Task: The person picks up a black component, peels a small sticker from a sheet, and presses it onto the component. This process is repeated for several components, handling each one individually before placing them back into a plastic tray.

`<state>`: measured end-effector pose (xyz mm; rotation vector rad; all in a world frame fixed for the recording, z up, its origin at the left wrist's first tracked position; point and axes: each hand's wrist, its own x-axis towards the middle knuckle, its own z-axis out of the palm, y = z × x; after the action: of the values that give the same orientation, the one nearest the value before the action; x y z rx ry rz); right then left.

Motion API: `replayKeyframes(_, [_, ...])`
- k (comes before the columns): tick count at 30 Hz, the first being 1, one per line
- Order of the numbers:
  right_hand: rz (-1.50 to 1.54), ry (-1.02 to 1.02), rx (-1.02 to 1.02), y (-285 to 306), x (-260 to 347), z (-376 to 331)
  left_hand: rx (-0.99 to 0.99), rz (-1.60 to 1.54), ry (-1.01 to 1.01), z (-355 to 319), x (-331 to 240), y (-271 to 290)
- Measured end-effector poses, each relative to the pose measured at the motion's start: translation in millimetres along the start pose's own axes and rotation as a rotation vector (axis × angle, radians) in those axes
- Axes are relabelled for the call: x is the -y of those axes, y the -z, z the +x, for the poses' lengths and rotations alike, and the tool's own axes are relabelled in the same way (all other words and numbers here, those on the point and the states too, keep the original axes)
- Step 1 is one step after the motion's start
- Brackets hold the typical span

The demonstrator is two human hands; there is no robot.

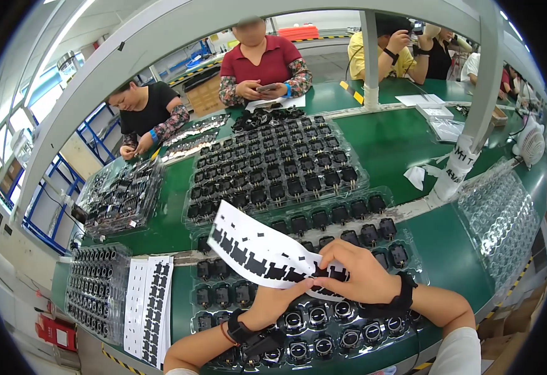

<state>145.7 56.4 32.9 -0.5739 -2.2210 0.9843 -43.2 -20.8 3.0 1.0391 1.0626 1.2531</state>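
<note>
A white sheet of black die-cut stickers (241, 234) is held up over the near tray, its far end curling upward. My left hand (279, 301) pinches its lower edge between thumb and fingers. Close beside it, my right hand (362, 275) is closed on the same sheet's right end, thumb near the left thumb. Whether a single sticker is between the fingertips is too small to tell. Beneath my hands lies a clear plastic tray (420, 265) of black square parts; those nearest me show round rings (350, 338). Both wrists wear black bands.
More sticker sheets (148, 306) lie left, beside a clear tray of ringed parts (98, 290). A large tray of black parts (273, 169) stands ahead. Empty clear trays (501, 209), a white fan (529, 142) and a grey post (457, 159) are right. Co-workers sit across the green table (398, 134).
</note>
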Motion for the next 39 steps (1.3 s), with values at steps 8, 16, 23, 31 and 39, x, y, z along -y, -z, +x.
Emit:
replayKeyframes(8, [0.045,-0.033,0.01,-6.8,-9.8,-1.4,-0.006,0.058,0.017,1.8,3.7,-1.4])
replayKeyframes(16, [-0.008,-0.018,-0.011,-5.3,-7.8,-4.8,0.007,0.068,0.028,1.3,6.7,-2.4])
replayKeyframes(23, [-0.1,0.057,-0.038,-8.6,-9.5,-5.3,-0.011,0.096,0.044,-0.9,11.4,3.6])
replayKeyframes(31, [-0.06,0.066,-0.054,-9.7,-8.0,-5.7,-0.025,-0.062,0.029,0.1,11.3,-1.9])
replayKeyframes(39, [-0.11,0.069,-0.065,-9.5,-6.3,-9.0,0.009,-0.032,0.044,-1.5,9.3,-1.6])
